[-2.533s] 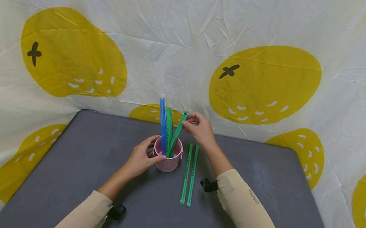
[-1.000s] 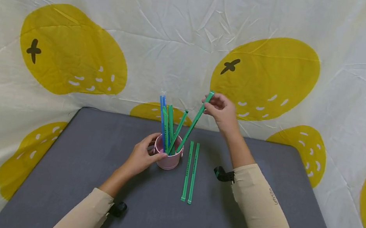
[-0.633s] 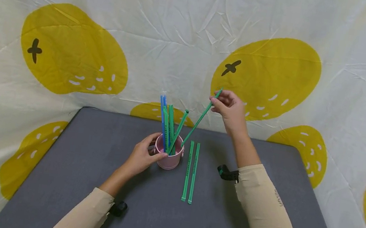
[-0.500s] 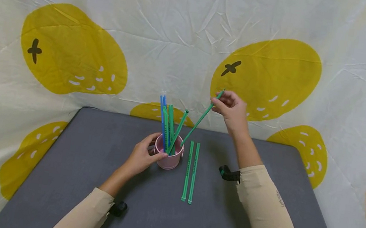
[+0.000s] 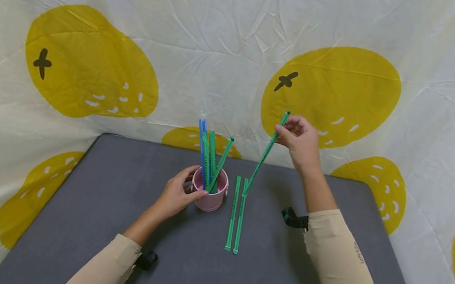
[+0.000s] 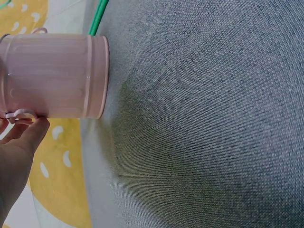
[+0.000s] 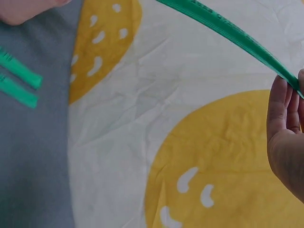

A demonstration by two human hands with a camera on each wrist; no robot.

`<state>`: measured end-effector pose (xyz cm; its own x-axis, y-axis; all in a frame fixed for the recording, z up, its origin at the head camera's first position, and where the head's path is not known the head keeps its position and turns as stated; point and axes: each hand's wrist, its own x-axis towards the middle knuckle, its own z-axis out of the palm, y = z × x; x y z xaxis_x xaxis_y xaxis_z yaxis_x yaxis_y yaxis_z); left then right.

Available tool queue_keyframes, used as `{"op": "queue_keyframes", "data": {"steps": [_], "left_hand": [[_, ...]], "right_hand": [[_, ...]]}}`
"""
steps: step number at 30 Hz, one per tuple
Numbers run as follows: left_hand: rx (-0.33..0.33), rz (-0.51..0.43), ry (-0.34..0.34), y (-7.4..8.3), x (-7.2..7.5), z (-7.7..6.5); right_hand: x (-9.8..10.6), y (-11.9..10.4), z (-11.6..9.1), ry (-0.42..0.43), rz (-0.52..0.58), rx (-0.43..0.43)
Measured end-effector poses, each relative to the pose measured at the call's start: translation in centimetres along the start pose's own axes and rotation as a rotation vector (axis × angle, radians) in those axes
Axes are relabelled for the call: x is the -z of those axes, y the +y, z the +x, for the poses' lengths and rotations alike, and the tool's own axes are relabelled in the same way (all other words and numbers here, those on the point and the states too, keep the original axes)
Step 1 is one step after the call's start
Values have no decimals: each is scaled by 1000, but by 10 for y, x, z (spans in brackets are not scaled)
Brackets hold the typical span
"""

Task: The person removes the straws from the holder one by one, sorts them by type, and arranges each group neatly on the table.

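Observation:
My left hand grips a small pink pail, thumb at its near rim and fingers round the left side. In the left wrist view the pail stands on the table, fingers by its handle lug. Blue straws in clear wrap and several green-wrapped straws lean inside it. My right hand pinches one green-wrapped straw near its top end, tilted, outside the pail. Its lower end overlaps the right one of two green-wrapped straws lying side by side on the table.
The dark grey table reaches back to a white cloth backdrop printed with yellow fruit. Black wrist cameras stick out from both sleeves, the right one above the table right of the lying straws.
My right hand has drawn a green-wrapped straw up out of the pail and carried it right, over the lying straws. My left hand stays on the pail.

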<state>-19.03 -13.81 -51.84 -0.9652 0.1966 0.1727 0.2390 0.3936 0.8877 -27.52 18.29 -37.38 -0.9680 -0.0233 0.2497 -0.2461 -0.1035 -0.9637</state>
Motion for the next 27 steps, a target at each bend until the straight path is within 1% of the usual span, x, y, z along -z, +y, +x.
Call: {"op": "queue_keyframes", "data": {"steps": [4, 7, 15, 21, 24, 27], "left_hand": [[3, 2, 1, -1, 0, 0], [2, 5, 0, -2, 0, 0], [-4, 20, -3, -1, 1, 0], [-5, 21, -1, 1, 1, 0], [-9, 19, 1, 1, 1, 0], [-9, 18, 2, 1, 1, 1]], "right_hand": [[5, 19, -6, 6, -165, -39], [9, 34, -12, 3, -242, -77], [18, 71, -27, -35, -327, -139], [23, 102, -37, -79, -484, -183], [24, 115, -41, -83, -556, -222], [24, 126, -44, -83, -597, -258]]}}
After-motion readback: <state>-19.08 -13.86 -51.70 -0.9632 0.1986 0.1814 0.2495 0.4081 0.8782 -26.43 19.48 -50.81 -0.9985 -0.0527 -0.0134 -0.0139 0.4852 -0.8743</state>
